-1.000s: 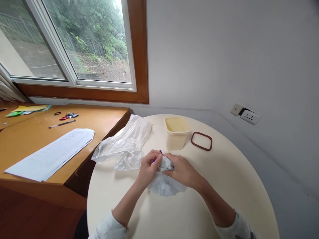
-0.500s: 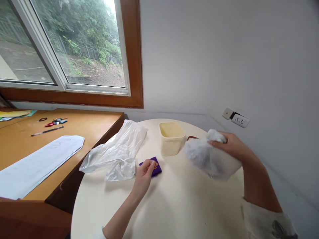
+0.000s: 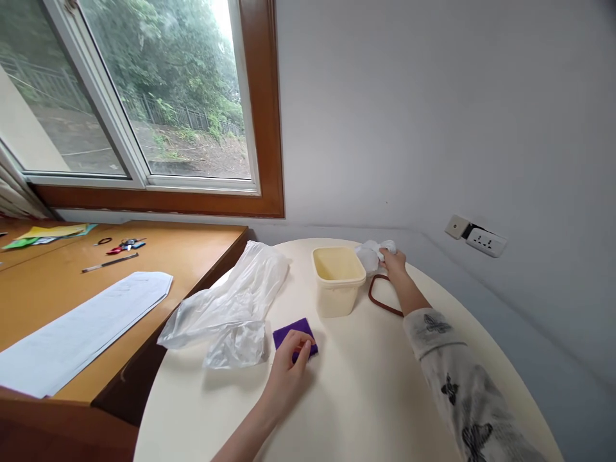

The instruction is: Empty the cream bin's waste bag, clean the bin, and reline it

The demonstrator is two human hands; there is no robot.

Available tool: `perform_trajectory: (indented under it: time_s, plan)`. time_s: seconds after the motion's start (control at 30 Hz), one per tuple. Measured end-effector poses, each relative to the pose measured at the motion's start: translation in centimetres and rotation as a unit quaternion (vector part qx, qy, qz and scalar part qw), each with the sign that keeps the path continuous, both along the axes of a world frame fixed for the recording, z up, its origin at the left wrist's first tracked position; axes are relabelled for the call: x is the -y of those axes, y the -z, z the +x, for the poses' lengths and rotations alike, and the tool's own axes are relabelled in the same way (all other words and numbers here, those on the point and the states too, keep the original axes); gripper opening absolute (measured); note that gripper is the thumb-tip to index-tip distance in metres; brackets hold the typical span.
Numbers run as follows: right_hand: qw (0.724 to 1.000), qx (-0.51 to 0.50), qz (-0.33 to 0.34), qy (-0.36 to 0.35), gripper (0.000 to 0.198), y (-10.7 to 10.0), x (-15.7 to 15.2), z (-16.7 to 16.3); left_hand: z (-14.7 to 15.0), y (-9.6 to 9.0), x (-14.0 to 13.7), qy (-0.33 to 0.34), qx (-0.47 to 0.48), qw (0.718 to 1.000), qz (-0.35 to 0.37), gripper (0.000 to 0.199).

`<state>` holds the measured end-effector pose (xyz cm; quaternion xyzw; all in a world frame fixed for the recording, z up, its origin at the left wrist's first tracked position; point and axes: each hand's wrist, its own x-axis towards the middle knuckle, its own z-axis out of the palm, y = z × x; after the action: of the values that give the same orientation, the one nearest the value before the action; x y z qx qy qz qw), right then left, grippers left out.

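Note:
My left hand, fingers curled together, rests over a folded purple square that looks like cloth. Whatever may be between its fingertips is too small to make out. My right hand reaches to the back right of the round table, its fingers closed on the gathered top of a white plastic bag. That bag is partly hidden behind a cream plastic tub standing upright without a cover. Beside the tub lies a brown rounded-square rim, perhaps a lid's edge, partly covered by my right arm.
A crumpled clear plastic bag spreads over the left of the round cream table. A wooden desk adjoins it, bearing papers, a pen and keys. Wall sockets are at right.
My right hand has carried the white bag away from me, down to the table's back edge behind the tub. The brown rim now shows more fully. My left hand stays by the purple square.

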<state>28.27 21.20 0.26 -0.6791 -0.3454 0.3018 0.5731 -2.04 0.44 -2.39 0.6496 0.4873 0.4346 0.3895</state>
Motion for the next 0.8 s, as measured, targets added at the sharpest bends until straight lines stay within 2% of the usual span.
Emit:
perform_trajectory:
  time_s: [0.17, 0.23, 0.37, 0.43, 0.53, 0.67, 0.8]
  plan:
    - [0.999, -0.005, -0.027, -0.027, 0.029, 2.5, -0.2, 0.6, 0.2, -0.2, 0.2, 0.008, -0.028, 1.000, 0.000, 0.022]
    - [0.999, 0.005, -0.027, -0.041, 0.035, 2.6, 0.2, 1.1, 0.2, -0.3, 0.2, 0.010, -0.032, 0.999, 0.001, 0.022]
    - [0.997, 0.044, -0.026, -0.066, 0.064, 2.0, 1.8, 2.2, 0.2, -0.2, 0.4, 0.013, -0.030, 0.999, 0.014, 0.021]
    - [0.994, 0.078, -0.022, -0.072, 0.069, 1.8, 2.8, 2.7, 0.1, -0.1, 0.4, 0.016, -0.027, 0.999, 0.021, 0.020]
    - [0.985, 0.150, -0.012, -0.084, 0.056, 2.3, 4.8, 2.9, 0.0, 0.1, 0.3, 0.015, -0.026, 0.999, 0.023, 0.021]
    - [0.957, 0.258, -0.005, -0.135, 0.032, 4.3, 8.2, 2.6, 0.0, 0.0, 0.2, 0.012, -0.031, 0.999, 0.018, 0.021]
    - [0.927, 0.340, -0.006, -0.159, 0.033, 6.5, 12.1, 1.9, -0.1, -0.1, 0.2, 0.009, -0.029, 0.999, 0.030, 0.020]
